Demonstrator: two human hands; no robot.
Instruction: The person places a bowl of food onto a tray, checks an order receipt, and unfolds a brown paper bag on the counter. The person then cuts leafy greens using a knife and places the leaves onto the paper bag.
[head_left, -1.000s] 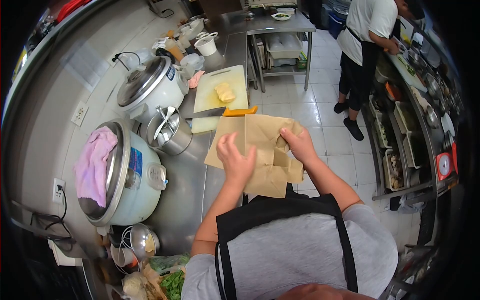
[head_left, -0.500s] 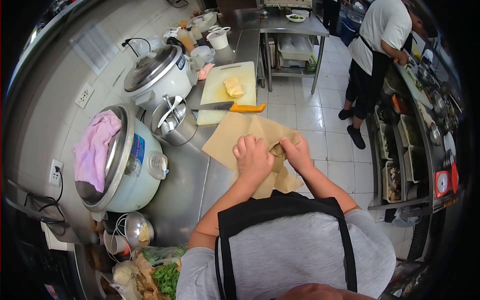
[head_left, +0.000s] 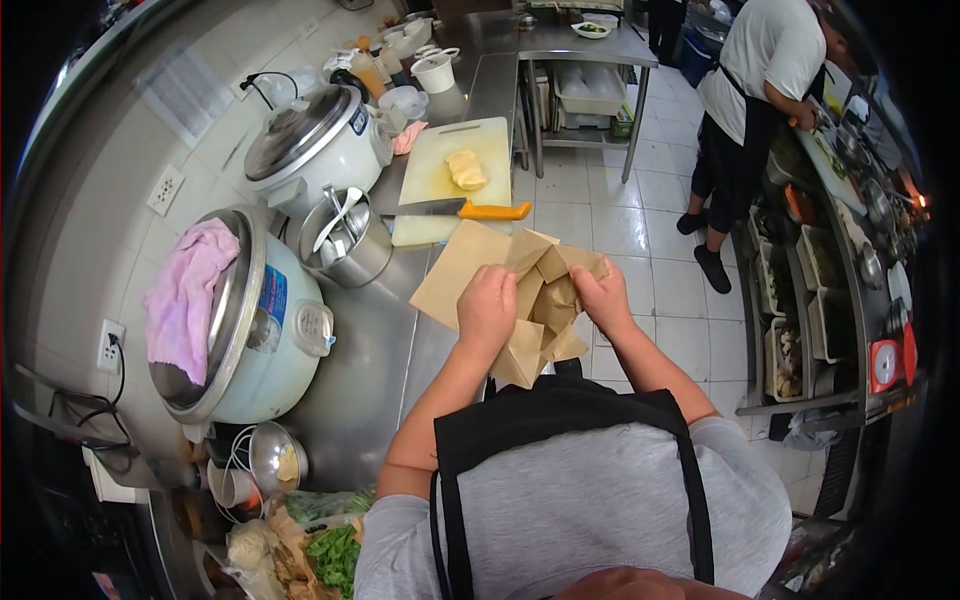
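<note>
Creased brown paper [head_left: 543,305] is held up between my hands at the front edge of the steel counter, its folds spread round a dark hollow in the middle. My left hand [head_left: 487,312] is closed on its left side, thumb on top. On the other side, my right hand [head_left: 603,298] pinches the right edge. A flat corner of paper sticks out to the left. Beyond it lies a knife [head_left: 492,211] with an orange handle, across the pale cutting board [head_left: 485,142]. A pale yellow piece of food [head_left: 465,170] sits on that board.
Two rice cookers [head_left: 285,350] line the wall, the nearer with a pink cloth [head_left: 195,290] on its lid. A metal pot [head_left: 350,265] holding utensils stands beside the board. Leafy greens [head_left: 335,555] lie near left. A co-worker [head_left: 755,100] stands at the right-hand counter.
The paper has been pulled wider, and its hollow now faces up towards me. My left hand has turned and its grip shifted to the left side. My right hand keeps its pinch.
</note>
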